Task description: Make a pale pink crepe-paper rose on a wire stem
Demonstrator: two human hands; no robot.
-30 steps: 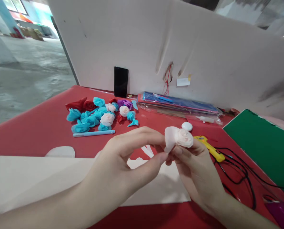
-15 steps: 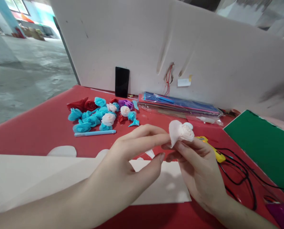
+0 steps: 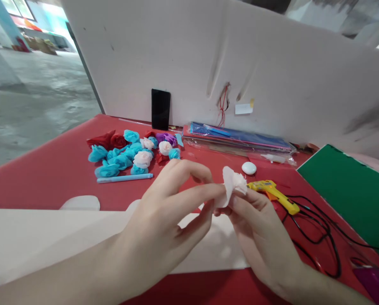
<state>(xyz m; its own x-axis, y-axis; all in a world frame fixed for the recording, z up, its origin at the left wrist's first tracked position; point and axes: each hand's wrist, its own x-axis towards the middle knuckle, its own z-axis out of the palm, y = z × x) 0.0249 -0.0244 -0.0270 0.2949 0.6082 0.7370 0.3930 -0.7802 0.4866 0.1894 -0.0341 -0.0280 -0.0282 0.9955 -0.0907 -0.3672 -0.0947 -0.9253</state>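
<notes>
Between my two hands is a pale pink paper flower (image 3: pixel 239 183), with one broad petal turned out toward the left. My right hand (image 3: pixel 262 231) pinches the base of it between thumb and fingers. From the other side, my left hand (image 3: pixel 173 212) closes its thumb and index finger on the loose petal's edge. Beneath both hands lies a long sheet of white paper (image 3: pixel 65 241). Cut white paper pieces (image 3: pixel 81 203) rest along its far edge, partly hidden by my left hand.
Blue, red, purple and pale pink paper flowers (image 3: pixel 121 160) are heaped at back left, beside a light blue pen (image 3: pixel 125 178). A black phone (image 3: pixel 160 109) leans on the wall. At right are a yellow glue gun (image 3: pixel 277 195) with black cable, a white oval object (image 3: pixel 249 168) and a green board (image 3: pixel 351 195).
The flower has moved slightly left and down and turned, showing its petal more edge-on. My left thumb and fingers have closed onto the petal. The white oval and glue gun are now uncovered.
</notes>
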